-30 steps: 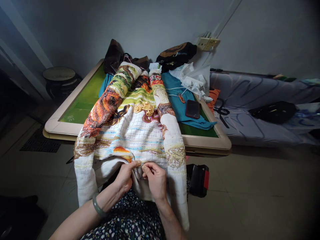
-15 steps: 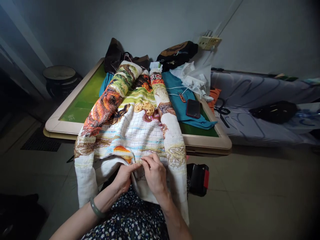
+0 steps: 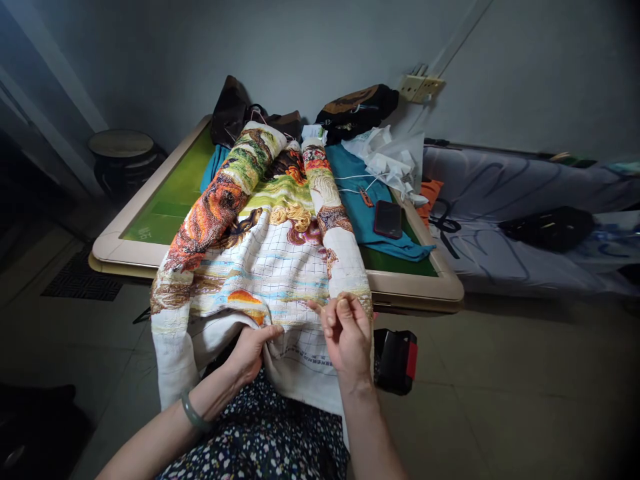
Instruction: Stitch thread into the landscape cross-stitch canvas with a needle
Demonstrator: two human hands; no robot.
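A large cross-stitch cloth (image 3: 295,267) with a printed grid spreads from the table down over my lap, its two sides rolled into long tubes. Stitched areas in orange, green and brown show on it, and skeins of yellow thread (image 3: 293,215) lie in its middle. My left hand (image 3: 253,350) grips the near part of the cloth, thumb on top and fingers hidden underneath. Above the cloth, by the right roll (image 3: 333,220), my right hand (image 3: 349,333) is closed in a pinch, one finger pointing left. Whatever sits between its fingertips is too small to make out.
The green-topped table (image 3: 130,250) also bears a blue cloth (image 3: 350,193), a phone (image 3: 388,219), white plastic bags (image 3: 395,160) and dark bags (image 3: 357,110). Below its right edge is a black and red object (image 3: 397,360). A covered couch (image 3: 480,247) stands to the right.
My right hand has moved right and slightly up, away from my left hand, and turned. Printed lettering on the lower cloth is now uncovered. My left hand keeps its grip.
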